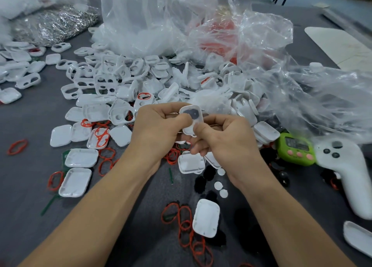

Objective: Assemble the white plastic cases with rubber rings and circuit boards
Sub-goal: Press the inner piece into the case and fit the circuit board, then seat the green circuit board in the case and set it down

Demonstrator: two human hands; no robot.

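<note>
Grey tabletop (30, 186), cluttered with parts. Both hands are raised over the middle of it and pinch one white plastic case half (191, 117) between them. The left hand (157, 125) has its fingers curled and its thumb pressed on the case's left side. The right hand (225, 137) also has curled fingers, with its thumb on the case's lower end. A dark part sits inside the held case; too blurred to tell if it's a circuit board.

A big heap of white case halves (120, 79) lies beyond the hands, running under crumpled clear plastic bags (201, 25). Red rubber rings (187, 226) are scattered near the forearms, and one single case half (206, 217) lies touching them. Small white discs (218, 185) and black round pieces (200, 184) lie just under the right wrist. A green timer (295, 149) is at right, a white controller (346, 166) just beside it. A bag of shiny metal rings (56, 25) is far left.
</note>
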